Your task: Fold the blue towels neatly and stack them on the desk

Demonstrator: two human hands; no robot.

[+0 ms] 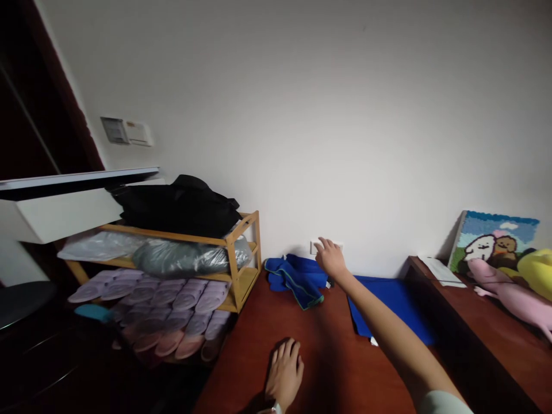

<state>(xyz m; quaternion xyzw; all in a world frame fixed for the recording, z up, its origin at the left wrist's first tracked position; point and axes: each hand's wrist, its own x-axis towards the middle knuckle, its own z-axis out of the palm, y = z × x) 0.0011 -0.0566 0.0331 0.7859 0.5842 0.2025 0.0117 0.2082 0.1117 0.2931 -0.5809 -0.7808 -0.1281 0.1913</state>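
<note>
My left hand (284, 371) lies flat on the reddish-brown tabletop (276, 322), fingers stretched out, a watch at its wrist. My right hand (331, 259) is raised at the far side of the table, in front of a white wall socket (316, 247) that it partly covers. Its fingers are apart and hold nothing that I can see; whether they touch the socket I cannot tell. Just left of and below it sits a crumpled blue cloth (297, 279) with green edging. A flat blue cloth (388, 305) is spread to the right, partly behind my right forearm.
At left stands a wooden rack (233, 259) with a black bag (181, 207) on top and several lilac slippers (187, 296) below. On a raised surface at right are a white paper (442, 271), a pink plush toy (504, 287) and a fuzzy picture (495, 238).
</note>
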